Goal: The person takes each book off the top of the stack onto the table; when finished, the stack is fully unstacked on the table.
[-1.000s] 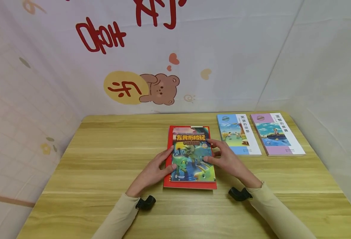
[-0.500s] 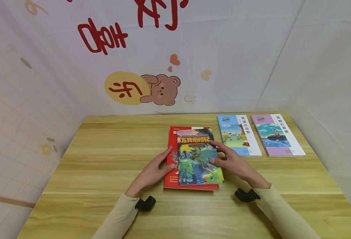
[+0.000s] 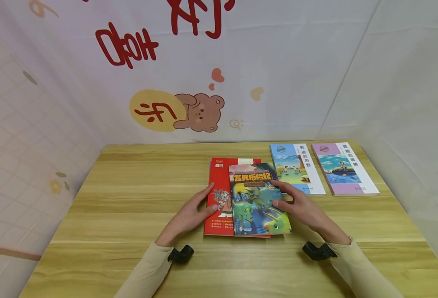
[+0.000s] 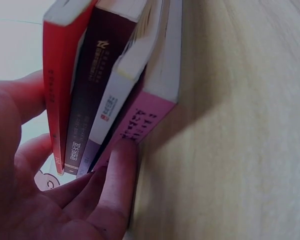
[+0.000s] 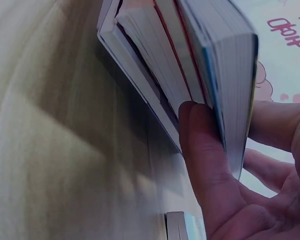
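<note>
A dinosaur-cover book (image 3: 258, 203) lies askew on a red book (image 3: 219, 194), overhanging its right edge, at the middle of the wooden table (image 3: 137, 198). My right hand (image 3: 283, 194) pinches the dinosaur book's right edge: fingers on the cover, thumb (image 5: 200, 145) against the page edges beneath it. My left hand (image 3: 205, 202) rests at the red book's left side, thumb on its cover. In the left wrist view a straight finger (image 4: 121, 170) lies along the spines of the stack (image 4: 90, 100), which holds several books, with a pink spine (image 4: 137, 122) lowest.
Two more books lie side by side at the table's back right, one with a blue cover (image 3: 296, 167) and one with a purple cover (image 3: 343, 167). White cloth walls with a bear print close in the back and both sides.
My right hand has slid the dinosaur book rightwards and nearer to me, uncovering the left part of the red book. The left hand has stayed in place.
</note>
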A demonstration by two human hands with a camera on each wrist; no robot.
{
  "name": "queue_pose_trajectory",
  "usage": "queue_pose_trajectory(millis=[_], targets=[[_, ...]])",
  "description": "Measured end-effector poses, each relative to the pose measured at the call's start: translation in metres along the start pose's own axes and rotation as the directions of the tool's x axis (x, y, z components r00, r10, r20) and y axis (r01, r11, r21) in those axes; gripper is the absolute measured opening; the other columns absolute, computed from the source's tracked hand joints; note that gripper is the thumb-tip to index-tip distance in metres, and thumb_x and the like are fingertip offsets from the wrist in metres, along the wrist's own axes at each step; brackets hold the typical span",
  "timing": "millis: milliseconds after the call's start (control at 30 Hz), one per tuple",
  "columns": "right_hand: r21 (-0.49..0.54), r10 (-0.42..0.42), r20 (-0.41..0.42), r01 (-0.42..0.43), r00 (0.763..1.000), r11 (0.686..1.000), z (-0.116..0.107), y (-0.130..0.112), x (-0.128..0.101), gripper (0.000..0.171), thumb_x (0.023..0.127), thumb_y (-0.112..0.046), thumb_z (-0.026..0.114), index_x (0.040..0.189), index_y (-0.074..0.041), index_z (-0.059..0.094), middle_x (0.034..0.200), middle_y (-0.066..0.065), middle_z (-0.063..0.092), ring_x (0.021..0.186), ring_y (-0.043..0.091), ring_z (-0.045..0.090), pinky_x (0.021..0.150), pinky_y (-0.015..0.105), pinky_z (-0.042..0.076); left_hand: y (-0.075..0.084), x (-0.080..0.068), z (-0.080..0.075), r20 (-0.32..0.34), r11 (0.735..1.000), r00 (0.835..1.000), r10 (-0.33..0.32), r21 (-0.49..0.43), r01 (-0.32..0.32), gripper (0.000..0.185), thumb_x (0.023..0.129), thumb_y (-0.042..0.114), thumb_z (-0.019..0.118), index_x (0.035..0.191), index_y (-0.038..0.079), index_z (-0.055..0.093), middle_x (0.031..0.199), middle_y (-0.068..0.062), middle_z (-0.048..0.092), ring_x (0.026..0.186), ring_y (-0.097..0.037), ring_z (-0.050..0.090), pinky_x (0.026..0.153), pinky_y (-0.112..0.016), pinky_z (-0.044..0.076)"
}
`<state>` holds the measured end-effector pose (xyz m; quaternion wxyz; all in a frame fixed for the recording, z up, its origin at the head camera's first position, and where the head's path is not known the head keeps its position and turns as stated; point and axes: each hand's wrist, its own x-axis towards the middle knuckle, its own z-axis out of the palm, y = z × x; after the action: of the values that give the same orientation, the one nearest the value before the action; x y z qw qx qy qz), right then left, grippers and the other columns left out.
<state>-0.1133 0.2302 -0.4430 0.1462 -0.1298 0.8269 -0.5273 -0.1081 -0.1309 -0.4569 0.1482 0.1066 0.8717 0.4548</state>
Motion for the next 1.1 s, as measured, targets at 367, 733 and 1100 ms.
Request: queue_pose_trajectory(millis=[367, 733, 1100], targets=[[0.107, -0.006, -0.023, 0.008, 1.000, 0.994, -0.009, 0.000, -0.013, 0.052, 0.108, -0.020, 0.057, 0.158, -0.011, 0.043, 0.163, 0.022, 0.032, 0.127, 0.039, 0.053, 0.090, 0.028, 0.056, -0.001, 0.001, -0.001, -0.003, 1.000, 1.000, 0.006, -0.004, -0.006, 0.075, 0.099, 0.042, 0.068, 0.164, 0.029, 0.032, 0.165, -0.013, 0.034, 0.147, -0.037, 0.036, 0.114, -0.063, 0.036], [0.162, 0.091, -0.059, -0.080, 0.994, 0.984, -0.021, -0.004, -0.031, 0.052, 0.109, -0.029, 0.055, 0.159, -0.020, 0.043, 0.165, 0.013, 0.029, 0.127, 0.034, 0.054, 0.091, 0.031, 0.057, -0.003, 0.001, 0.001, -0.009, 1.000, 1.000, -0.007, -0.026, 0.007, 0.075, 0.099, 0.041, 0.069, 0.164, 0.030, 0.033, 0.165, -0.013, 0.035, 0.146, -0.037, 0.037, 0.114, -0.064, 0.036], [0.239, 0.082, -0.082, -0.060, 0.993, 0.969, -0.031, -0.004, -0.048, 0.055, 0.110, -0.026, 0.054, 0.161, -0.015, 0.038, 0.168, 0.016, 0.023, 0.125, 0.014, 0.052, 0.095, 0.022, 0.052, -0.003, 0.000, 0.003, -0.007, 0.999, 1.000, -0.001, -0.042, 0.001, 0.075, 0.099, 0.039, 0.069, 0.164, 0.028, 0.032, 0.164, -0.013, 0.035, 0.144, -0.035, 0.038, 0.112, -0.063, 0.038]])
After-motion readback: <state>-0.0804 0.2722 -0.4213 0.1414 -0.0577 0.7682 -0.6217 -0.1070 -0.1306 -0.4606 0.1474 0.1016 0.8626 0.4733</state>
